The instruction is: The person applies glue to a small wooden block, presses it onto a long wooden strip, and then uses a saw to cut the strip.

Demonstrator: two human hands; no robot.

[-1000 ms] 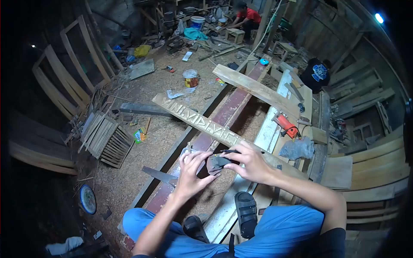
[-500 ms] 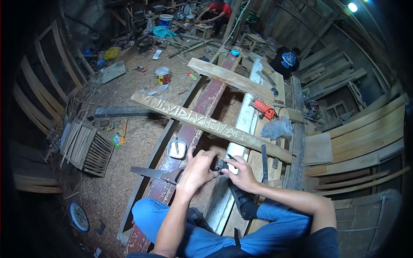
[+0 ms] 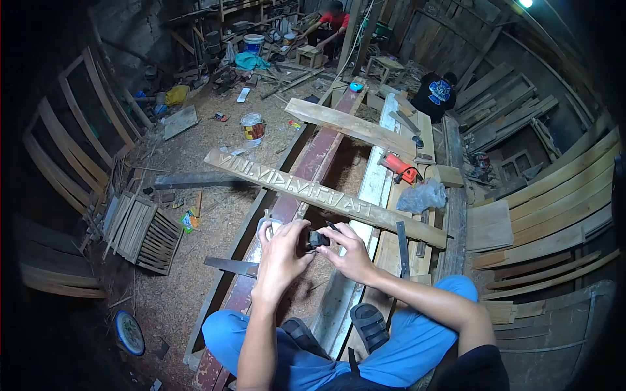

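The fingers of the right hand (image 3: 349, 251) are pinching a small, dark block (image 3: 317, 240), and a thin black stick (image 3: 332, 226) is poking out above them. The fingers of the left hand (image 3: 282, 251) are bending close beside the block; I cannot tell if they are gripping it. Just past the hands, a long, pale wooden board (image 3: 417, 225) is lying across a dark red beam (image 3: 287, 210) and a white beam (image 3: 373, 186). Letters are already showing along much of it, looking fainter near the row's right end. Nothing is showing whether they are finished.
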